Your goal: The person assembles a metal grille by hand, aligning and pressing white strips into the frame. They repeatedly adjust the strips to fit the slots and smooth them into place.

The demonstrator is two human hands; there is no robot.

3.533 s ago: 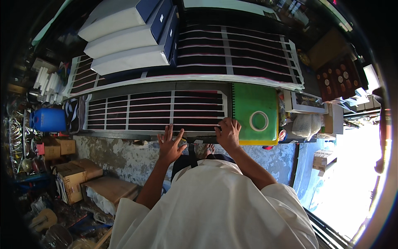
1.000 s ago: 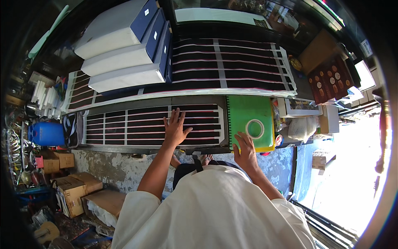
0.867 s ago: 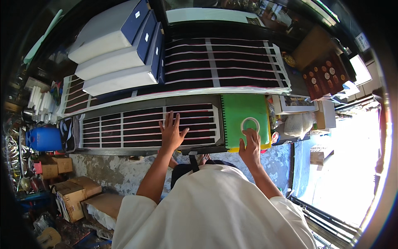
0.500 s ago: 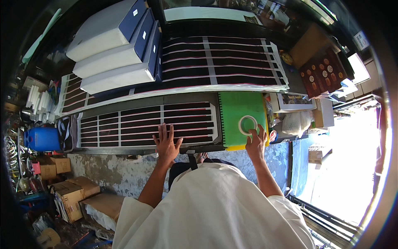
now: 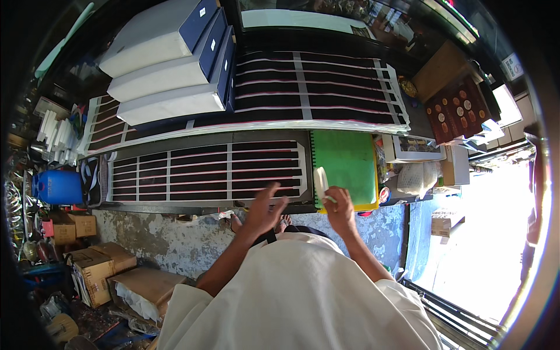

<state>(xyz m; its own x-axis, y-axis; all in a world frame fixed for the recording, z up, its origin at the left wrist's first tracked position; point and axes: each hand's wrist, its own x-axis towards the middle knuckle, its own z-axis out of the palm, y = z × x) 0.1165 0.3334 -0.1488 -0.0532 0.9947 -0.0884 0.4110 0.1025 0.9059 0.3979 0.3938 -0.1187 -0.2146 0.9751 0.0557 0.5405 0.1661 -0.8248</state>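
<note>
A white roll of tape (image 5: 320, 181) is tilted up on its edge over the left side of a green spiral notebook (image 5: 344, 160). My right hand (image 5: 341, 213) grips the lower part of that roll between thumb and fingers. To its left, my left hand (image 5: 262, 213) hovers by the counter's front edge, fingers stretched out and holding nothing. Beyond it lies a flat sheet of black strips edged in white and red (image 5: 201, 172), with pale bands running across them.
A stack of blue and white box files (image 5: 169, 99) rests on a second pile of striped sheets (image 5: 344, 90) at the back. A blue container (image 5: 58, 188) stands at the left. Cardboard boxes (image 5: 96, 274) sit on the floor, lower left. A white plastic bag (image 5: 417, 176) lies right of the notebook.
My left hand has lifted off the striped sheet and moved right. My right hand has drawn the tape roll leftward and tipped it from facing up to edge-on.
</note>
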